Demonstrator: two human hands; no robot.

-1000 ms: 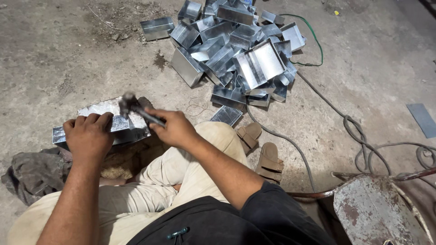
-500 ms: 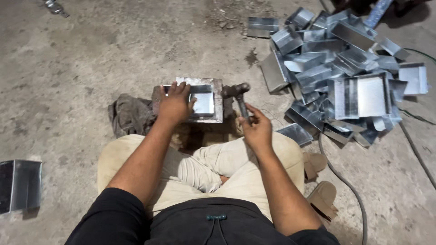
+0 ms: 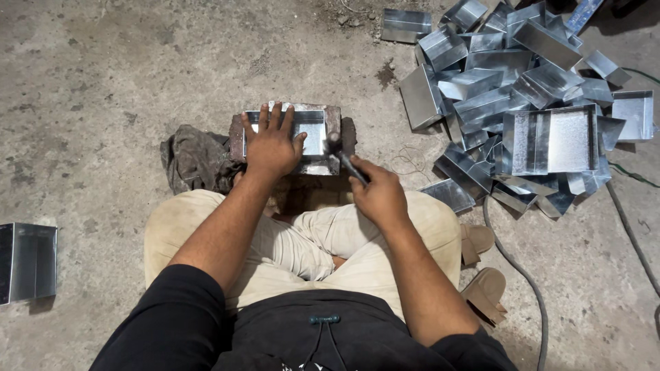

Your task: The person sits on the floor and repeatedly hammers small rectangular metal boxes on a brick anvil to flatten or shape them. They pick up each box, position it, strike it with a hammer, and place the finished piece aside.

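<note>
My left hand (image 3: 271,145) lies flat, fingers spread wide, palm down on the metal tray (image 3: 302,134), pressing it onto the block (image 3: 347,130) beneath. The tray sits directly ahead of my crossed legs, under the left hand and just left of the right hand. My left forearm runs straight forward from the shoulder, wrist level.

My right hand (image 3: 378,196) is closed around the handle of the hammer (image 3: 342,156). The hammer head rests at the tray's right edge, just beside the left thumb. The right forearm angles inward, elbow out to the side.

A dark rag (image 3: 192,158) lies bunched on the floor (image 3: 103,82), touching the block's left side. To the right, well apart from the hands, a pile of folded metal pieces (image 3: 522,103) covers the floor. A cable (image 3: 529,288) runs past a pair of sandals (image 3: 481,268) near my right knee. One separate metal piece (image 3: 27,261) lies at far left.
</note>
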